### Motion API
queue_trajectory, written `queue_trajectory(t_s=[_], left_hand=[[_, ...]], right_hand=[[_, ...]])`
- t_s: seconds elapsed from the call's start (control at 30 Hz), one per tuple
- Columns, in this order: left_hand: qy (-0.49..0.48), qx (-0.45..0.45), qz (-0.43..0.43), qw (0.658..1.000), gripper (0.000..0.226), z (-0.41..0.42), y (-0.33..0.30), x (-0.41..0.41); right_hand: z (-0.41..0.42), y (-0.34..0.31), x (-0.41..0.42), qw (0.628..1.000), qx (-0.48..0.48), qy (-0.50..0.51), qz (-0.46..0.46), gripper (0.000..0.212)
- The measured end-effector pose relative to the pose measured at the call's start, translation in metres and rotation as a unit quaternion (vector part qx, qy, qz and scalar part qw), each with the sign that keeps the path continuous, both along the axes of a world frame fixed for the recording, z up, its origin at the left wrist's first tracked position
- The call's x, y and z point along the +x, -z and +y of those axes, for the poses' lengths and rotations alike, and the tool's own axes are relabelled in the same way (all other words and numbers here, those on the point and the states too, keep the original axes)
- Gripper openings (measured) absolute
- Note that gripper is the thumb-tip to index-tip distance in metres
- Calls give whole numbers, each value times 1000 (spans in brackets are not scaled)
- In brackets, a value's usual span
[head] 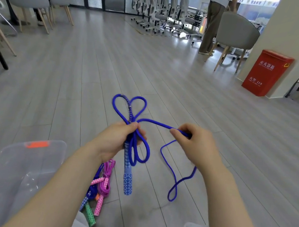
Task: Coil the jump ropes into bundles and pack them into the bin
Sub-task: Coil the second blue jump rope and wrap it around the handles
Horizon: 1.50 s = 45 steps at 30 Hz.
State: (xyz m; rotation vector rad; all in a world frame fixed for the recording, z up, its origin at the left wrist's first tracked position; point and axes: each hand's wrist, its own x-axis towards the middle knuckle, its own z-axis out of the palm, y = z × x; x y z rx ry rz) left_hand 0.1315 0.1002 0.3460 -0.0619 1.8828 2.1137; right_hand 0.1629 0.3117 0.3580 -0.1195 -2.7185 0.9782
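The left hand gripped the blue rope loops; the right hand pinched the tail; slack could spill the loops

There is one view only, from a wide-angle camera worn on the person's head. It faces forward and tilts down, so both forearms run in from the bottom edge and the left hand and right hand sit close, just below the middle. The floor stretches away beyond them to the row of office chairs at the far wall. Straight lines bow toward the edges of the picture.
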Motion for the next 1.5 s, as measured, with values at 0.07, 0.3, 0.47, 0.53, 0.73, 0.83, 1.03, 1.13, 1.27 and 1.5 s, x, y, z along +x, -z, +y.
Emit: queue_trajectory(t_s=[0.07,0.3,0.47,0.53,0.73,0.83,1.03,1.13,1.27,1.5], left_hand=[[-124,58,-4,991,31,-14,2,-14],[-195,-32,43,979,22,-14,9,-18],[-162,-7,49,985,16,9,3,-8],[-141,-5,44,989,16,14,3,-3],[-78,7,28,997,27,19,3,5],[-60,-15,39,997,31,22,1,9],[-47,-55,63,995,25,22,0,14],[-64,-73,61,993,26,21,1,11],[-87,-90,69,990,22,19,3,7],[-305,138,6,942,32,-9,4,-19]], right_hand=[[12,-3,2,1000,-17,16,-5,23],[-4,-10,3,976,-210,47,13,25],[-47,-4,4,957,-288,-19,13,28],[-54,-3,3,962,-272,-34,19,26],[-68,2,4,971,-227,-76,9,21],[-70,5,4,969,-235,-78,23,18],[-67,5,6,971,-211,-108,20,23],[-66,5,5,975,-188,-114,10,21],[-65,7,4,978,-167,-125,-20,16],[-16,-9,9,975,-161,-103,-113,4]])
